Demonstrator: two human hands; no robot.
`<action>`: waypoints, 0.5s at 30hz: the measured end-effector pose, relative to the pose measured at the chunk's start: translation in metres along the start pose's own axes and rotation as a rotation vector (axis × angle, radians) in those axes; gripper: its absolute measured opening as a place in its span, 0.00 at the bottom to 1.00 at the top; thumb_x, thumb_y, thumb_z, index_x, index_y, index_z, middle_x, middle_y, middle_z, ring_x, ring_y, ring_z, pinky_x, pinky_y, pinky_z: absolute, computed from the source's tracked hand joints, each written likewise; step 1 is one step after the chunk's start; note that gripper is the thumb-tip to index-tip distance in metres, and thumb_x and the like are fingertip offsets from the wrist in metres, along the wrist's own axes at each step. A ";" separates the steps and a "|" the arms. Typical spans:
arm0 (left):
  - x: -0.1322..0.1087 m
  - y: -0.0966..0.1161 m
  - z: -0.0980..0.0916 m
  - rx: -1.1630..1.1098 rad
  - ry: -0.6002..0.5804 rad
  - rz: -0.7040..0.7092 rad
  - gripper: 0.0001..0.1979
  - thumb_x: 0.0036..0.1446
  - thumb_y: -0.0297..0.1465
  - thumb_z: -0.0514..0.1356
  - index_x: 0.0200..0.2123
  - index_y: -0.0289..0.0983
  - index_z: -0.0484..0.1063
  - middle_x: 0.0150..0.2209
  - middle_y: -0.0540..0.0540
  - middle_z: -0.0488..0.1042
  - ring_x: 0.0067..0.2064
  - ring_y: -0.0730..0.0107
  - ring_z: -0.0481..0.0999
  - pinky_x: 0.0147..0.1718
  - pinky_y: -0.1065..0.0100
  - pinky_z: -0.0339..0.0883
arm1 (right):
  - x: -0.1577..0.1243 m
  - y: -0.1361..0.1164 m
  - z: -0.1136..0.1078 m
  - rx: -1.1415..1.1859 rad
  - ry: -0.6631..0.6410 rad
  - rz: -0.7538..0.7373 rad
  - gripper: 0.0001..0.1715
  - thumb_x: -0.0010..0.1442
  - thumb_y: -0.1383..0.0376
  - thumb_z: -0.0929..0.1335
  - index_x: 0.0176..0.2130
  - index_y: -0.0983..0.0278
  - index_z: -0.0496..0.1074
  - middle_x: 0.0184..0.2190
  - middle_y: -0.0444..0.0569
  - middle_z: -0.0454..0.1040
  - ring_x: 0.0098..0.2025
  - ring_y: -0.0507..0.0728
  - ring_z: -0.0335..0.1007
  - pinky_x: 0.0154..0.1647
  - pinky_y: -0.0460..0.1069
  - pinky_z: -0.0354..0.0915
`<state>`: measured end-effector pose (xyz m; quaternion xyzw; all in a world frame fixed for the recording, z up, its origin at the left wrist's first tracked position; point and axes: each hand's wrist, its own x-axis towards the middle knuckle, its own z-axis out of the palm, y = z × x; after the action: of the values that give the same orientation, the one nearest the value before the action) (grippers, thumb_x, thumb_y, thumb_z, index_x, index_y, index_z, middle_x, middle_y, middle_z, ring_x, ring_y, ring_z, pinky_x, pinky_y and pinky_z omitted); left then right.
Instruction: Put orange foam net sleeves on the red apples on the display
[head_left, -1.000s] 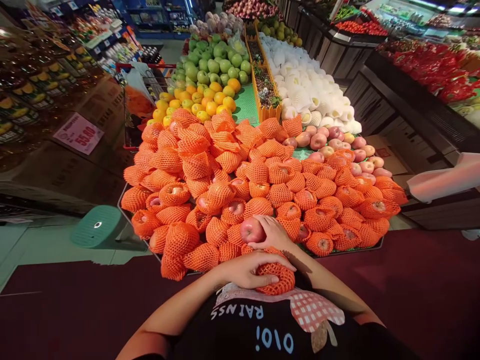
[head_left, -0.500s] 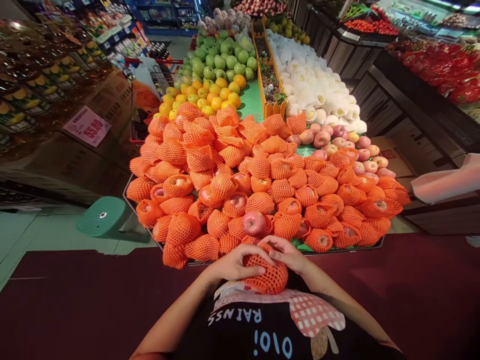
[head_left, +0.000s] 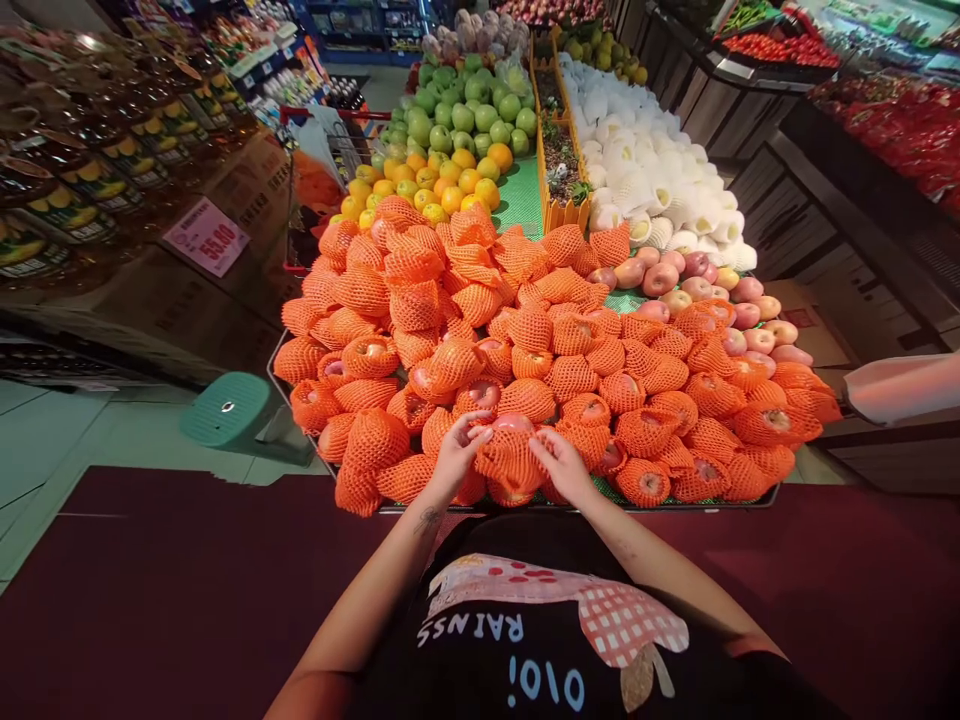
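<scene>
At far left, a pink price sign [head_left: 206,236] fronts stacked cartons, its tilted face readable from the aisle, with a green stool [head_left: 229,410] beside the display. Oranges [head_left: 435,185] sit behind a heap of netted fruit [head_left: 416,305], apparently grouped by kind. At the heap's near edge, a shopper's left hand [head_left: 459,455] pinches the rim of an orange net [head_left: 511,462] between thumb and curled fingertips; inside it is an apple [head_left: 515,423], red top showing. The right hand [head_left: 562,466] pinches the opposite side, a two-sided hold that likely keeps the mesh stretched and the fruit steady. Whether the heap bears any weight cannot be told. A yellow planter [head_left: 564,215] separates the oranges from white-wrapped fruit [head_left: 649,175]; farther right, bare apples [head_left: 750,315] border the netted ones.
</scene>
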<state>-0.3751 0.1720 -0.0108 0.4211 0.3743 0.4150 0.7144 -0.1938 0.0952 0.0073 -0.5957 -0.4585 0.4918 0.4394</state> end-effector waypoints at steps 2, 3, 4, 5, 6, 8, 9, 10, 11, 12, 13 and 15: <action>0.009 -0.003 0.002 0.079 0.080 0.098 0.21 0.50 0.39 0.69 0.46 0.37 0.73 0.39 0.44 0.79 0.41 0.64 0.78 0.40 0.65 0.71 | 0.016 -0.007 -0.004 -0.219 0.150 -0.093 0.21 0.66 0.45 0.63 0.36 0.58 0.68 0.36 0.45 0.76 0.41 0.58 0.73 0.47 0.51 0.68; 0.013 -0.004 0.003 0.131 0.119 0.152 0.19 0.51 0.38 0.68 0.45 0.37 0.73 0.42 0.42 0.79 0.44 0.61 0.78 0.42 0.64 0.71 | 0.023 -0.011 -0.007 -0.308 0.188 -0.115 0.19 0.68 0.47 0.62 0.37 0.58 0.68 0.37 0.45 0.77 0.41 0.58 0.73 0.47 0.51 0.67; 0.015 -0.005 0.004 0.195 0.158 0.200 0.17 0.53 0.37 0.66 0.45 0.37 0.73 0.45 0.41 0.79 0.47 0.59 0.78 0.44 0.63 0.71 | 0.029 -0.015 -0.009 -0.391 0.204 -0.120 0.17 0.69 0.50 0.61 0.38 0.58 0.68 0.37 0.46 0.77 0.42 0.58 0.74 0.46 0.50 0.66; 0.017 -0.006 0.004 0.263 0.190 0.234 0.15 0.54 0.35 0.65 0.44 0.37 0.73 0.47 0.39 0.78 0.49 0.58 0.78 0.45 0.63 0.71 | 0.033 -0.018 -0.010 -0.474 0.208 -0.110 0.16 0.70 0.52 0.60 0.38 0.58 0.68 0.38 0.46 0.77 0.42 0.59 0.74 0.44 0.50 0.66; 0.019 -0.006 0.004 0.327 0.211 0.251 0.14 0.55 0.33 0.63 0.44 0.36 0.74 0.49 0.38 0.78 0.50 0.57 0.77 0.45 0.63 0.71 | 0.036 -0.021 -0.010 -0.561 0.209 -0.092 0.14 0.70 0.55 0.59 0.39 0.58 0.68 0.37 0.47 0.78 0.42 0.60 0.74 0.43 0.50 0.64; 0.018 -0.007 0.004 0.426 0.221 0.251 0.12 0.56 0.29 0.60 0.44 0.35 0.74 0.48 0.38 0.78 0.50 0.57 0.77 0.46 0.63 0.71 | 0.037 -0.025 -0.009 -0.741 0.211 -0.044 0.14 0.71 0.58 0.58 0.40 0.58 0.69 0.36 0.49 0.78 0.40 0.61 0.74 0.38 0.50 0.61; 0.017 -0.007 0.003 0.450 0.217 0.245 0.13 0.55 0.27 0.59 0.44 0.35 0.75 0.48 0.38 0.79 0.49 0.58 0.77 0.47 0.62 0.70 | 0.036 -0.025 -0.007 -0.821 0.213 -0.023 0.14 0.71 0.60 0.57 0.41 0.58 0.69 0.35 0.50 0.78 0.39 0.62 0.74 0.36 0.50 0.59; 0.015 -0.008 0.003 0.476 0.212 0.240 0.13 0.54 0.25 0.58 0.44 0.35 0.75 0.47 0.39 0.79 0.49 0.58 0.77 0.48 0.61 0.70 | 0.035 -0.025 -0.005 -0.886 0.217 -0.008 0.15 0.72 0.60 0.57 0.42 0.59 0.70 0.35 0.50 0.78 0.37 0.62 0.74 0.35 0.49 0.57; 0.012 -0.009 0.002 0.510 0.206 0.231 0.14 0.52 0.23 0.58 0.43 0.35 0.75 0.46 0.40 0.79 0.48 0.58 0.77 0.50 0.60 0.68 | 0.033 -0.024 -0.003 -0.933 0.219 0.000 0.16 0.72 0.61 0.56 0.43 0.59 0.70 0.33 0.51 0.78 0.36 0.61 0.73 0.33 0.49 0.54; 0.009 -0.011 0.002 0.553 0.202 0.220 0.14 0.52 0.22 0.57 0.41 0.36 0.75 0.44 0.41 0.79 0.47 0.58 0.76 0.51 0.59 0.67 | 0.030 -0.023 -0.002 -0.963 0.218 0.003 0.17 0.73 0.60 0.56 0.44 0.60 0.70 0.32 0.51 0.78 0.34 0.61 0.72 0.32 0.49 0.52; 0.007 -0.013 0.002 0.596 0.197 0.206 0.12 0.51 0.22 0.57 0.39 0.36 0.75 0.42 0.41 0.79 0.45 0.58 0.76 0.51 0.58 0.67 | 0.028 -0.021 0.000 -0.978 0.212 0.002 0.18 0.74 0.60 0.55 0.44 0.60 0.70 0.31 0.50 0.77 0.33 0.60 0.72 0.31 0.50 0.50; 0.002 -0.017 0.003 0.655 0.191 0.181 0.09 0.50 0.21 0.56 0.33 0.37 0.72 0.37 0.43 0.77 0.42 0.58 0.75 0.51 0.57 0.66 | 0.026 -0.017 0.003 -0.976 0.197 -0.003 0.19 0.74 0.59 0.54 0.45 0.61 0.69 0.28 0.49 0.76 0.30 0.60 0.70 0.30 0.50 0.47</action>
<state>-0.3668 0.1680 -0.0252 0.6186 0.5140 0.3720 0.4634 -0.1958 0.1239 0.0190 -0.7749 -0.5923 0.1605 0.1513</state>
